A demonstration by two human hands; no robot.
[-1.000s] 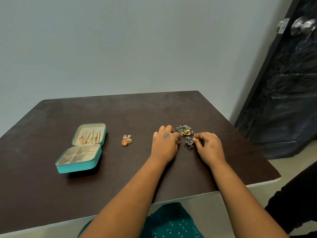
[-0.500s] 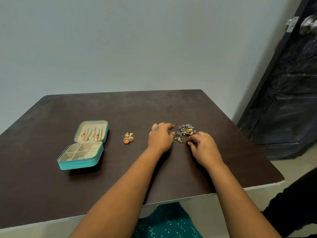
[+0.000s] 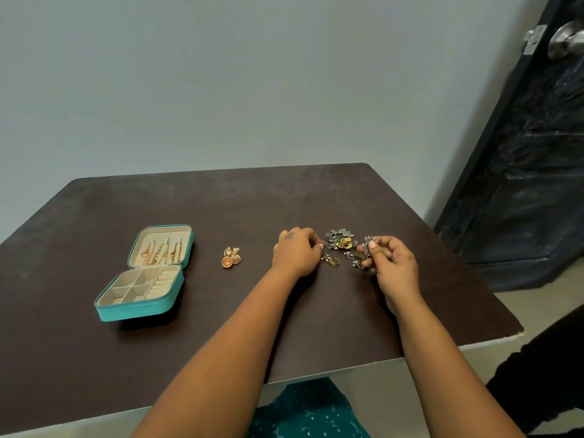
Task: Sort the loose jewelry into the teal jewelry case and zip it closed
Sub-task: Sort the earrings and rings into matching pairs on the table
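1. I'm working the jewelry pile (image 3: 340,243), a tangle of dark metal pieces with a yellow one in the middle, sitting on the table (image 3: 221,210) between my two hands.
2. My right hand (image 3: 393,267) is pinching a small silver piece (image 3: 368,241) between thumb and fingertips, raised just off the pile. If it's hooked into its neighbours, I'm risking dragging the cluster along.
3. My left hand (image 3: 297,254) is curled with its fingertips at the pile's left edge. I can't tell whether it's gripping anything or just steadying.
4. A gold ring (image 3: 334,262) is lying loose just in front of the pile. I'm thinking a careless sweep could send it rolling toward the table edge.
5. The gold earrings (image 3: 231,256) are waiting on their own, between my left hand and the case.
6. The teal case (image 3: 139,306) is lying open well to the left, with chains already in its lid (image 3: 164,245) and the compartments looking empty. That's a long carry, so a weak pinch could drop a piece on the way.
7. Zipping is not yet possible. A chain straying over the rim could snag the zip.
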